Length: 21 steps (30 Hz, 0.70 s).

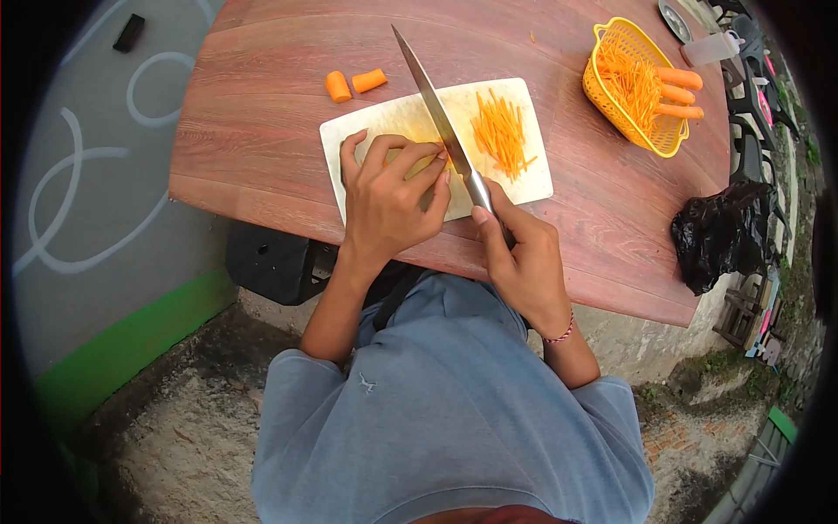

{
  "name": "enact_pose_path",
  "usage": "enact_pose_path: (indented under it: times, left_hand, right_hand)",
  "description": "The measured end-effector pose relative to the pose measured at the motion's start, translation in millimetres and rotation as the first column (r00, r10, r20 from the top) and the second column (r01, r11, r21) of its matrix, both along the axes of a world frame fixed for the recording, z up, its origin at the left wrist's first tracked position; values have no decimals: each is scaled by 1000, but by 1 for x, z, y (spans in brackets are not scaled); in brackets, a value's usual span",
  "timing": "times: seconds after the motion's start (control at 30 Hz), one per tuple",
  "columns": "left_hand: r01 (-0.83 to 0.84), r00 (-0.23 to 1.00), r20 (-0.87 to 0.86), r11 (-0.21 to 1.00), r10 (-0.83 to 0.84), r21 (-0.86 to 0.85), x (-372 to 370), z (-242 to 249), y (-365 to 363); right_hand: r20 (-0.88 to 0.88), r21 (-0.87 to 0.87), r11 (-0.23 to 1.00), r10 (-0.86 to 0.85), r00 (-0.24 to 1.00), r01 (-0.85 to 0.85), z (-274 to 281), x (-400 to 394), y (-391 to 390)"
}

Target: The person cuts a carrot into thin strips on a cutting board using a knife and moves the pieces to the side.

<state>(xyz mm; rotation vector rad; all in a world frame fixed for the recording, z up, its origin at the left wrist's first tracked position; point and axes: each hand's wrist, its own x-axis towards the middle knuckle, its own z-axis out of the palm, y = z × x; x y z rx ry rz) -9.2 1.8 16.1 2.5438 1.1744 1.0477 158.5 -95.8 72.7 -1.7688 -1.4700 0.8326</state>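
Observation:
My right hand (pixel 524 253) is wrapped round the handle of a long kitchen knife (pixel 434 100). Its blade points away from me and crosses the white cutting board (pixel 375 122). My left hand (pixel 393 196) rests on the board just left of the blade, fingers bent and fingertips pressed down close to the steel. A bit of orange shows at those fingertips, apparently carrot, mostly covered by the fingers. Right of the blade lies a pile of thin carrot strips (pixel 502 135). Beyond the board's far left edge are two short carrot pieces (pixel 337 86) on the table.
A yellow plastic basket (pixel 621 113) at the table's right holds shredded carrot and several whole carrots (pixel 679 94). Behind it are a clear bottle (pixel 711 49) and a metal plate (pixel 674 19). A black plastic bag (pixel 724 231) sits by the right edge of the wooden table (pixel 262 113).

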Motion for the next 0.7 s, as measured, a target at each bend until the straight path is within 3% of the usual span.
enact_pose_path:
  times: [0.33,0.4,0.6,0.7]
  left_hand:
    - [14,999,37,1000,-14,22,0,-7,3]
    - [14,999,32,1000,-15,18,0,-6,3]
    - [27,1000,10,999,-27,19,-1,-5,3]
    - [31,999,-7,999,-31,11,-2,-1,2]
  right_hand:
    - [66,34,999,27,997,-29,-1,-5,-16]
    - [193,135,989,30,981,-57,-7,-11,-17]
    - [383,128,989,20,924,-75,-13,-27,-1]
    - [318,169,984,-2,948,-55,-17,-27,19]
